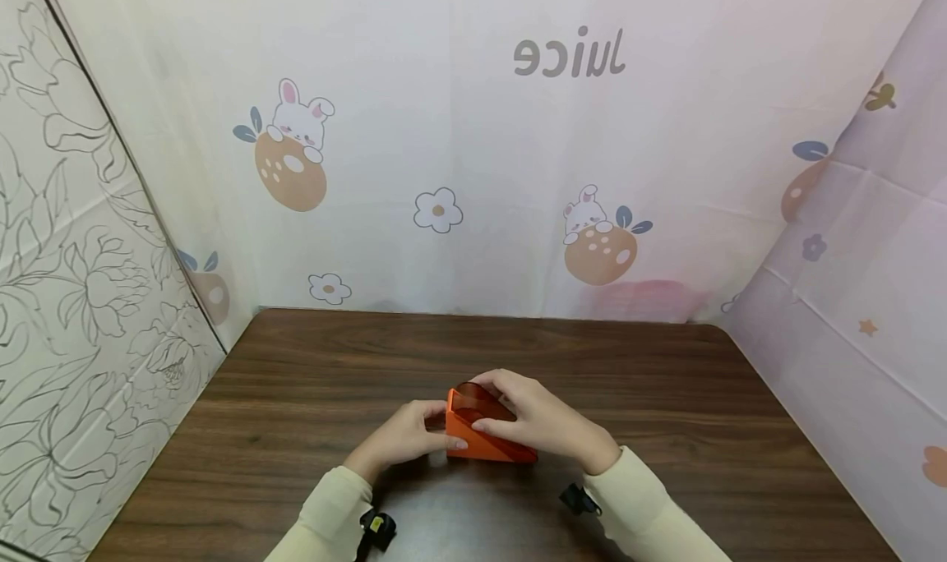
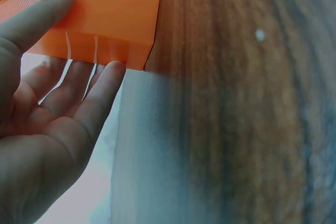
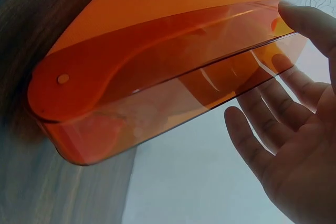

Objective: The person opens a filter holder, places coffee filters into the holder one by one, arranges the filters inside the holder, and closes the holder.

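An orange wedge-shaped box stands on the table, with a see-through reddish lid hinged by a round pin at its narrow end. My left hand grips the box at its tall left end. In the left wrist view the thumb lies on the box's orange face and the fingers touch its end wall. From the right, my right hand holds the lid near its free end, thumb on the near side and fingers on the far side. Whether anything is inside the box, I cannot tell.
The dark wood-grain table reaches back to a printed curtain. A floral panel borders the left side, and more curtain hangs at the right. Black wrist cameras are strapped over both cream sleeves.
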Motion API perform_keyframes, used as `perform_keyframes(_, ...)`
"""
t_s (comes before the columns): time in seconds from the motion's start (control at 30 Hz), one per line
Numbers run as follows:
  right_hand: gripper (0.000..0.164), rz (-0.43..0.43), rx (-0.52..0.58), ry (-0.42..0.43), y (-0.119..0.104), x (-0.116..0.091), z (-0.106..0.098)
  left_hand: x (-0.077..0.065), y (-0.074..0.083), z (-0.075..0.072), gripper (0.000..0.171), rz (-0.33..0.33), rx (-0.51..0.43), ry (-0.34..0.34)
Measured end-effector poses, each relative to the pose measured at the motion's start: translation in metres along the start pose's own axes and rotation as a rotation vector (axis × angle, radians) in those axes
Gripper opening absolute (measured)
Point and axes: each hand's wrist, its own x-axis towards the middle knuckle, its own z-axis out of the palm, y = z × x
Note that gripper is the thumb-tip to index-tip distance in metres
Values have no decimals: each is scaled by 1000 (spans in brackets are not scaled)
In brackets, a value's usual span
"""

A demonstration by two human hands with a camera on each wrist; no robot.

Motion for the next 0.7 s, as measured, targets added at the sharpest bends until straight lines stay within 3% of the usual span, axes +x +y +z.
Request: perform_keyframes(0.7, 48, -5, -45, -19, 4, 7, 8, 1, -1, -1, 33, 9, -2, -9)
